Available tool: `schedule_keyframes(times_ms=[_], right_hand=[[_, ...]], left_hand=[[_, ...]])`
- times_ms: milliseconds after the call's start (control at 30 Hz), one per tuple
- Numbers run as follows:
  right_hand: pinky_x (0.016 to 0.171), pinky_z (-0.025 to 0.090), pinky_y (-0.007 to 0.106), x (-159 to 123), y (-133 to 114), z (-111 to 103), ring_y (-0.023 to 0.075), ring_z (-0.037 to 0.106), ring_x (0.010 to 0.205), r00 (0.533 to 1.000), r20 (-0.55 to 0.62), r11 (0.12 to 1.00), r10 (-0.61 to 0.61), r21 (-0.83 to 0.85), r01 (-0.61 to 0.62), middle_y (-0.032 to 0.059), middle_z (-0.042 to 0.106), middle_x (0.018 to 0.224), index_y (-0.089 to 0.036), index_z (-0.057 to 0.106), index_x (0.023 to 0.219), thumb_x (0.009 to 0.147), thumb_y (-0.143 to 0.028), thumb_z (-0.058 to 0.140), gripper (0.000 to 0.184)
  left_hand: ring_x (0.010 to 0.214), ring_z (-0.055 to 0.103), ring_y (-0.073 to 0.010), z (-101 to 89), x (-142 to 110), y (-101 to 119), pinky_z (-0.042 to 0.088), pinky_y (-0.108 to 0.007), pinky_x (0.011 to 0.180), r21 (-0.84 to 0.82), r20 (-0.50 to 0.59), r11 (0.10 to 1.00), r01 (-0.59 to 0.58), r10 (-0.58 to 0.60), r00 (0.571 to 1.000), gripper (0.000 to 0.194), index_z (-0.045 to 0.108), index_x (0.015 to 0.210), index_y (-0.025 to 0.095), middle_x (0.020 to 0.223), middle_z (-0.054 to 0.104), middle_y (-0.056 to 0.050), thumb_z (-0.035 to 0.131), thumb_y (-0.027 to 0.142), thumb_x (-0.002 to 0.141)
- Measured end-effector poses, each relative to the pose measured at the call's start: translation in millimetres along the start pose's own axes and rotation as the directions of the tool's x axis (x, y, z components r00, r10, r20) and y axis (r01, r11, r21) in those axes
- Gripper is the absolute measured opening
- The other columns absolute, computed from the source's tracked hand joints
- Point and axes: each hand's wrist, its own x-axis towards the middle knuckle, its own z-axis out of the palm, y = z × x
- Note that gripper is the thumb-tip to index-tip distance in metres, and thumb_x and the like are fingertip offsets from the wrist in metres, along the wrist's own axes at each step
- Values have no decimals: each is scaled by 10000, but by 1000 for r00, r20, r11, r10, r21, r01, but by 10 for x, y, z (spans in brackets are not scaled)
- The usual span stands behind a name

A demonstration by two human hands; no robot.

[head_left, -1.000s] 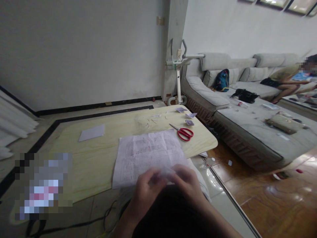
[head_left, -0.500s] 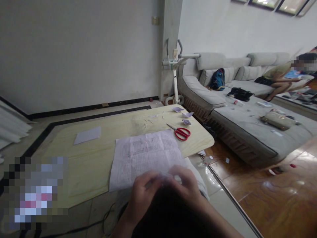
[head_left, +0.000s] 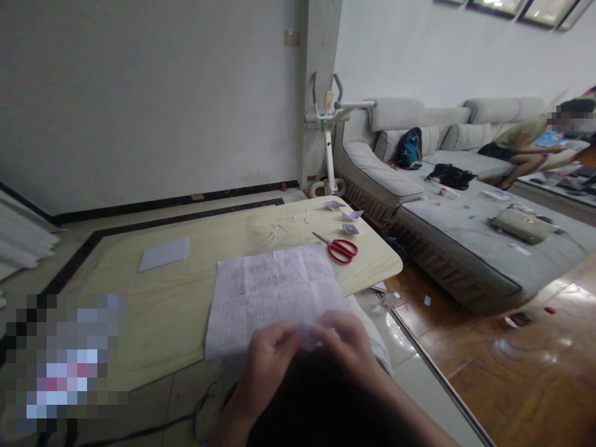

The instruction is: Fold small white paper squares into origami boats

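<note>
Between my fingertips, at the near edge of the table, is a small folded piece of pale paper (head_left: 307, 335), blurred and partly hidden. My left hand (head_left: 274, 351) pinches it from the left and my right hand (head_left: 344, 338) from the right. Just beyond my hands lies a large creased printed sheet (head_left: 274, 292). Red-handled scissors (head_left: 342, 250) rest to its right, blades partly apart. Behind them sit three small folded purple paper pieces, one of them a boat-like shape (head_left: 352, 215). Thin paper scraps (head_left: 284, 226) are scattered left of these.
A stack of pale paper (head_left: 164, 254) lies on the left of the wooden table (head_left: 167, 323). To the right stands a grey sofa (head_left: 456, 248) with bags, and a seated person (head_left: 521, 139) is at its far end. White exercise equipment (head_left: 329, 149) stands behind the table.
My fingers have shifted slightly around the small paper, and a bit more of it shows between them. The things on the table stay where they were.
</note>
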Motion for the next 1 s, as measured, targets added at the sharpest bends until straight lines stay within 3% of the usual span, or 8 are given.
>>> schedule_keyframes(times_ms=[200, 367, 567, 767, 1000], right_hand=[[539, 377, 236, 6, -3, 11, 125, 477, 559, 985, 2, 976, 171, 139, -170, -18, 526, 554, -156, 591, 589, 833, -363, 635, 323], [532, 367, 233, 21, 48, 17, 121, 458, 560, 977, -16, 964, 212, 165, -207, -25, 506, 562, -164, 550, 600, 825, -385, 636, 327], [521, 337, 228, 64, 79, -35, 113, 414, 567, 962, 184, 974, 202, 62, -216, -38, 449, 587, -168, 525, 624, 857, -403, 588, 337], [523, 339, 235, 60, 52, -19, 115, 419, 558, 980, 98, 978, 175, 97, -184, -36, 445, 573, -173, 515, 605, 861, -415, 568, 356], [497, 327, 230, 44, 14, 4, 112, 409, 526, 977, 69, 973, 203, 95, -209, -37, 440, 534, -170, 514, 577, 856, -442, 561, 393]], left_hand=[[647, 676, -157, -2, 19, -29, 498, -209, 579, -20, 47, 997, 75, -74, 996, 205, 704, 771, 182, 682, 718, 7, 603, 337, 860], [640, 655, -154, -2, 5, -33, 482, -219, 590, 19, 58, 997, 72, -73, 996, 230, 676, 735, 174, 653, 688, 7, 578, 326, 876], [669, 631, -149, -19, -20, -25, 464, -225, 616, 64, 136, 998, 13, -21, 990, 293, 666, 704, 177, 669, 673, 8, 547, 355, 903], [664, 640, -165, 28, -26, -24, 469, -234, 595, 36, 106, 990, 134, -137, 985, 225, 641, 767, 181, 669, 670, 18, 622, 393, 839], [604, 607, -144, 34, -23, 40, 449, -214, 568, 60, 47, 996, 63, -66, 997, 296, 614, 662, 190, 603, 631, 26, 538, 364, 889]])
